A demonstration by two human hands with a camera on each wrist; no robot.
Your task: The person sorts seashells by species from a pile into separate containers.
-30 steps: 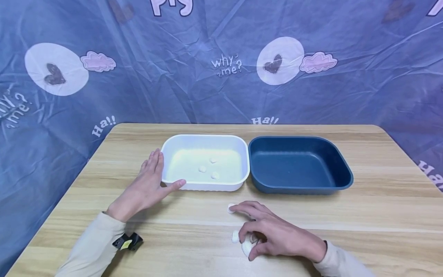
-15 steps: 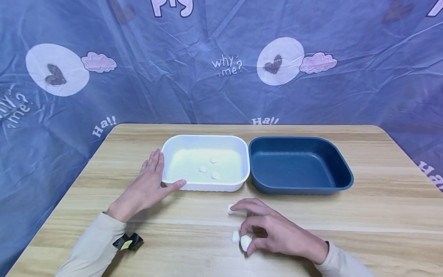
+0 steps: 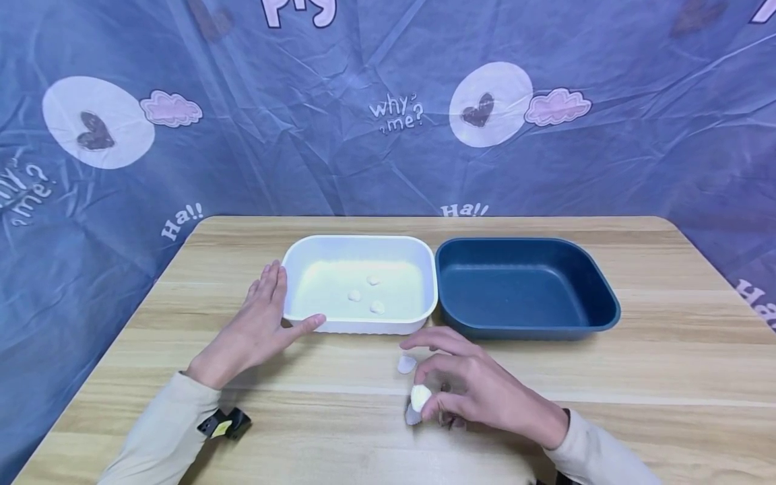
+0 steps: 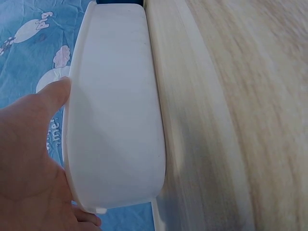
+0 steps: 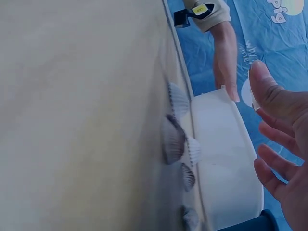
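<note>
My right hand point(image 3: 479, 384) pinches a white ribbed seashell point(image 3: 421, 397) between thumb and index finger, raised over the table. In the right wrist view only a thin sliver of that shell shows behind the thumb point(image 5: 265, 86). Below it lies another shell point(image 3: 413, 415), and a further one point(image 3: 407, 364) sits nearer the white basin. More shells point(image 5: 173, 139) show on the table in the right wrist view, partly hidden by the hand in the head view. My left hand point(image 3: 254, 327) rests with straight fingers against the left end and front rim of the white basin point(image 3: 364, 326).
Three small shells point(image 3: 377, 307) lie inside the white basin. Right beside it stands a dark blue basin point(image 3: 527, 333), rims close together. Both are on a wood-grain table point(image 3: 327, 431), with a printed blue cloth point(image 3: 339, 155) hanging behind.
My right hand has picked a shell up off the table and raised it a little, up and left, away from the others. The left hand stays put on the white basin.
</note>
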